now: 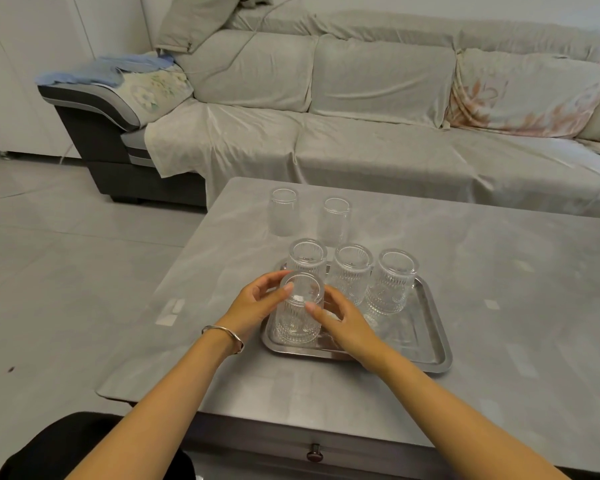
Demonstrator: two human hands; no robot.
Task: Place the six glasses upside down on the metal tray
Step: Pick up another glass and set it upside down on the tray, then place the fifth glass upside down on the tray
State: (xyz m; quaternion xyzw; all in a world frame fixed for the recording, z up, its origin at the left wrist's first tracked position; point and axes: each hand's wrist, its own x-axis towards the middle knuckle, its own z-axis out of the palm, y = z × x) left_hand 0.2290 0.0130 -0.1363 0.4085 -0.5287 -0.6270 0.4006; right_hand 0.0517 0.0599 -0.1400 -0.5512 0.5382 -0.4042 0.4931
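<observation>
A metal tray (426, 327) lies on the grey table. Three clear ribbed glasses stand upside down along its far side: left (307, 256), middle (353, 268), right (395, 277). A fourth glass (300, 306) stands upside down at the tray's front left corner. My left hand (257, 303) and my right hand (340, 323) both hold this glass by its sides. Two more glasses stand upright on the table beyond the tray, one at the left (284, 211), one at the right (335, 220).
The table (499, 265) has a drawer knob (314, 455) on its front. A long sofa (361, 98) under a grey cover runs behind the table. Tiled floor lies to the left.
</observation>
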